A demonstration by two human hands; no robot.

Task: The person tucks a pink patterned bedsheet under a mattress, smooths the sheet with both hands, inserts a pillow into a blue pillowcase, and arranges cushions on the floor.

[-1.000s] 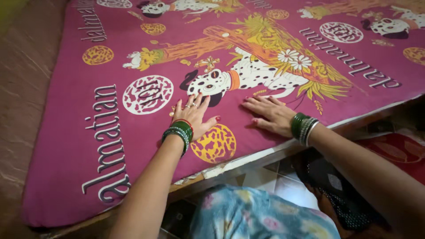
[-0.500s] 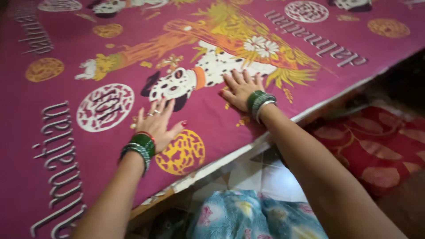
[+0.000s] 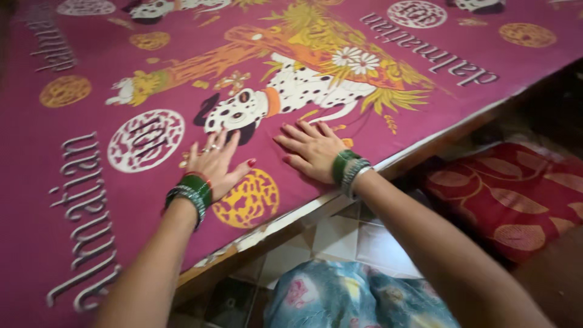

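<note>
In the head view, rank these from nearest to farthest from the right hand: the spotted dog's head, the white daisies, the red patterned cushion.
From the right hand:
1. Dog's head, just left of the fingertips.
2. Daisies, farther up the sheet.
3. Cushion, off the bed, low at right.

Matt printed cloth bedsheet (image 3: 91, 243); glossy bangles (image 3: 194, 188); smooth tiled floor (image 3: 340, 243).

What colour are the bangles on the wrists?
Green, with silvery ones beside them, on both the left wrist bangles and right wrist bangles; head view.
</note>
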